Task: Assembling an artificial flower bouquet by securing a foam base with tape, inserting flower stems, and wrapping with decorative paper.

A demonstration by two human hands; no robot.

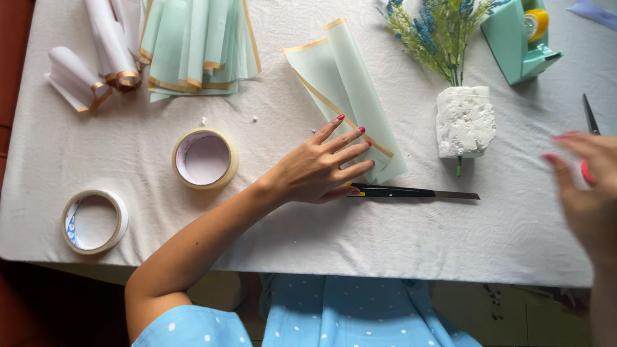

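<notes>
My left hand (321, 167) lies flat with fingers spread on a folded sheet of pale green paper with a gold edge (350, 83). Just below its fingertips a black utility knife (411, 192) with its blade extended lies on the white tablecloth (385, 238). My right hand (588, 193) hovers blurred at the right edge, fingers apart, close to scissors (589, 115) with a pink handle; nothing shows in its grasp. A white foam block (465, 121) stands between the two hands, with green and blue flower sprigs (437, 29) stuck in it.
Two tape rolls (204, 158) (94, 220) lie at the left. Pleated green paper (196, 45) and rolled white paper (96, 58) sit at the back left. A mint tape dispenser (520, 38) stands at the back right. The table's front edge runs near my body.
</notes>
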